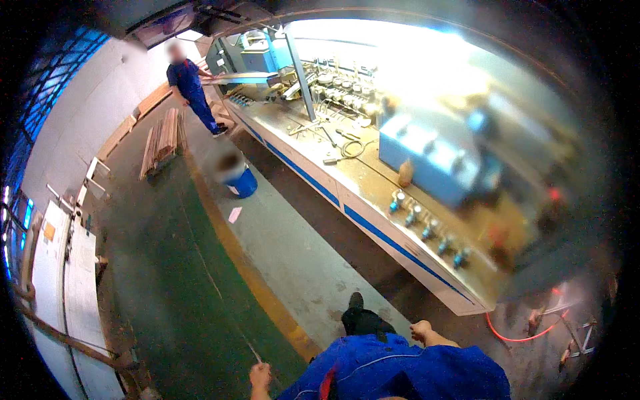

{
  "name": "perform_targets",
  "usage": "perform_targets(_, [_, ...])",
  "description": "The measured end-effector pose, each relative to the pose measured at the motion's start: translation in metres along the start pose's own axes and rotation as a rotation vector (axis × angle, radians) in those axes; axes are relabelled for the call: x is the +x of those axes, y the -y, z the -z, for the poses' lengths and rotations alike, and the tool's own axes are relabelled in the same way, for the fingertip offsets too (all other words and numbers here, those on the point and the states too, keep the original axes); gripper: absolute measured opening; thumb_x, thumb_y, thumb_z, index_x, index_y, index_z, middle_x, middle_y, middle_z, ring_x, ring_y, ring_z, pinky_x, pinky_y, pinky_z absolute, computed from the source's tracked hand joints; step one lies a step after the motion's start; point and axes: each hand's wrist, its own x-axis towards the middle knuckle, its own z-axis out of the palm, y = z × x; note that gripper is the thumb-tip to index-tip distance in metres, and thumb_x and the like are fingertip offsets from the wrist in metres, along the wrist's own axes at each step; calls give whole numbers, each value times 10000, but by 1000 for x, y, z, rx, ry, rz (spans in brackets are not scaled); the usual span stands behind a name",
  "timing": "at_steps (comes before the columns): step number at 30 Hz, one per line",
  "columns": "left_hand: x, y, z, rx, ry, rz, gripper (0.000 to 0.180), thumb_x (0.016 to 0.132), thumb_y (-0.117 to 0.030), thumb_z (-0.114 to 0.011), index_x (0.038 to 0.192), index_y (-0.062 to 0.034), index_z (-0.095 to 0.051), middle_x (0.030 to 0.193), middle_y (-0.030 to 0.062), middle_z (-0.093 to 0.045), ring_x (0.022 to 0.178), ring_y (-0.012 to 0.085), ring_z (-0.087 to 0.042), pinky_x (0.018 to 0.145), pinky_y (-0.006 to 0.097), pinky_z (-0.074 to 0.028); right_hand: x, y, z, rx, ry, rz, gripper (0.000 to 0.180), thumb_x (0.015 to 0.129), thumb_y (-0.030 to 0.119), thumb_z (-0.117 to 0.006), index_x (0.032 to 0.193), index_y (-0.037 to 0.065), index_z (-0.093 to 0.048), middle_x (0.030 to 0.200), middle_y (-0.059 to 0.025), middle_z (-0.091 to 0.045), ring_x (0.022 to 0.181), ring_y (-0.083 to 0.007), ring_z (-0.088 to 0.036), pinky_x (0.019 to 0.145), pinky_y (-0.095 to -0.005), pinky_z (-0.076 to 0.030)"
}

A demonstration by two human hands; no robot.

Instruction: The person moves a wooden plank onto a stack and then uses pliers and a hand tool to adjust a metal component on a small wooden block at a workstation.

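My left hand (261,375) is low in front of me, at the lower edge of the view. Its fingers are closed around a thin pale stick (255,354), whose exact kind is too small to tell. Beside my right hip, my right hand (421,331) is curled into a loose fist, and nothing shows in it. Neither hand touches the long machine (400,230) on my right, which has a pale side with a blue stripe. My dark shoe (357,301) stands on the grey floor strip.
A blue bucket (243,184) stands ahead on the floor near a pink scrap (235,214). Farther off, a person in blue (193,87) stands at the machine's far end, by stacked wooden strips (160,147). A red hose (517,339) lies right; white panels (81,287) stand left.
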Motion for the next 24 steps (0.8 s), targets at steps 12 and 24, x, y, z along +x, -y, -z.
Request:
perform_targets(12, [120, -157, -95, 511, 306, 148, 255, 897, -250, -664, 758, -36, -670, 639, 62, -619, 615, 173, -604, 573, 371, -473, 194, 467, 34, -96, -161, 447, 275, 865, 297, -663, 789, 39, -722, 658, -88, -672, 583, -201, -649, 574, -362, -526])
perform_targets(24, [497, -511, -133, 788, 385, -285, 270, 898, -230, -658, 723, -34, -597, 708, 86, -587, 691, 207, -538, 644, 419, -450, 292, 644, 24, 382, -309, 126, 201, 904, 203, -695, 818, 22, -687, 702, -52, -648, 557, -152, -589, 503, -313, -475])
